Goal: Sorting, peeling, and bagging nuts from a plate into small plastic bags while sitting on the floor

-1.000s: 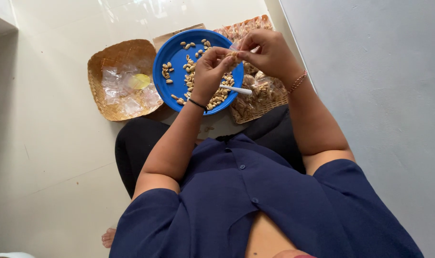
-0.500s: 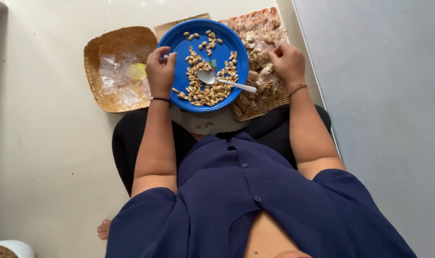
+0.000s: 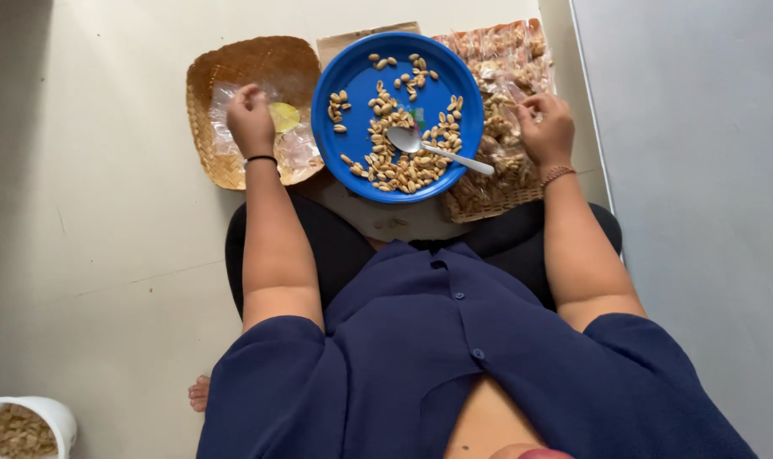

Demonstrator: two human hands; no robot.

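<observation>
Resting under left hand [image 3: 250,119]: clear bags [image 3: 294,151].

navy short-sleeved buttoned shirt | black trousers | black band left wrist | beaded bracelet right wrist

white bowl [image 3: 29,421] cut off at bottom-left corner, left hand's [image 3: 250,119] fingertips hidden in clear bags [image 3: 297,149], foot [image 3: 201,393] mostly hidden

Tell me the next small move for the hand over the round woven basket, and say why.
Probably pinch one clear bag and lift it toward the blue plate. The left hand rests on the pile of empty clear bags in the round woven basket. The peanuts and spoon lie ready on the plate, while the right hand rests on the filled packets in the other tray.
</observation>
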